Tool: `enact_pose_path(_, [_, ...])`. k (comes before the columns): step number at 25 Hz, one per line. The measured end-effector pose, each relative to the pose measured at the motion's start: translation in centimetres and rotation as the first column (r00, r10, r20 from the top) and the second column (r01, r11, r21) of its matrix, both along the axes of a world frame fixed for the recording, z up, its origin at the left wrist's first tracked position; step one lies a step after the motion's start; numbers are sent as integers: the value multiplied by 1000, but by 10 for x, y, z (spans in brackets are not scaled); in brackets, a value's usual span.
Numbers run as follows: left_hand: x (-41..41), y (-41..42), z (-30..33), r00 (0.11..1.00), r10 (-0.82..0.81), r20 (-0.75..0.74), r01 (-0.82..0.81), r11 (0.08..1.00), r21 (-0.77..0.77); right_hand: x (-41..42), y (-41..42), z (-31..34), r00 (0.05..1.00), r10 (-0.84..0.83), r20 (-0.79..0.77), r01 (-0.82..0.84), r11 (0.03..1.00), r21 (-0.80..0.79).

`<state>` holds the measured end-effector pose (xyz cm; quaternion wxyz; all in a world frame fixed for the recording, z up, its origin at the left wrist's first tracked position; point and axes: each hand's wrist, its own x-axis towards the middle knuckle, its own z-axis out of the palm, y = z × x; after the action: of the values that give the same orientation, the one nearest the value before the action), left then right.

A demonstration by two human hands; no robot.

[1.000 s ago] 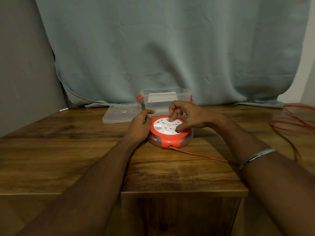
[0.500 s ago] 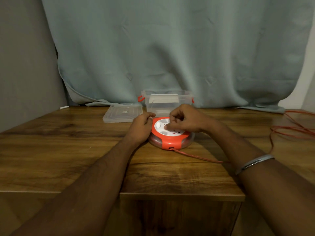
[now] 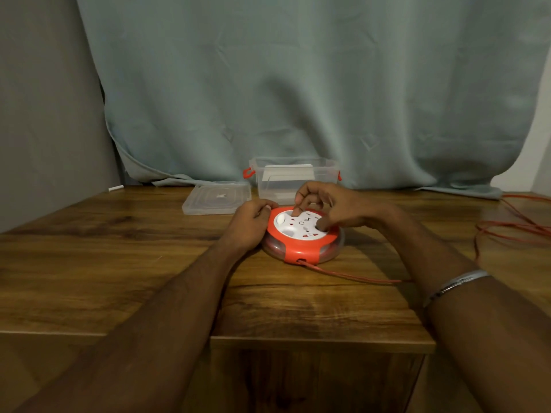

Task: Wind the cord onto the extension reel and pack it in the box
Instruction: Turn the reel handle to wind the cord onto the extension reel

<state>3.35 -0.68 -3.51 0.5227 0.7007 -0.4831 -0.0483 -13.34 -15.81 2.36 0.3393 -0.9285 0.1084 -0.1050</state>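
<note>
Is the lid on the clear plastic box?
No, the lid lies flat on the table left of the open box.

reel (image 3: 302, 236) on table (image 3: 119, 263) | box (image 3: 293, 177) behind reel | lid (image 3: 217, 198) left of box

Between the hands (image 3: 250, 225), an extension reel (image 3: 302, 236) with orange-red frame, white socket face and clear grey rim. From its front toward the right hand (image 3: 334, 208) side, a thin orange cord (image 3: 351, 275). Beyond the hands, a clear box (image 3: 293, 180) with red latches and a clear lid (image 3: 216, 198). Underneath, a brown wood-grain surface (image 3: 119, 263). Behind, a pale grey-green curtain (image 3: 298, 84).
</note>
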Motion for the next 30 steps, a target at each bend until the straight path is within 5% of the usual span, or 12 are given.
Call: enact_pose_path(30, [-1,-1,1,1000,17,-21,-17,1000,8,4,20,-3,994,-36,98,60,966,-253])
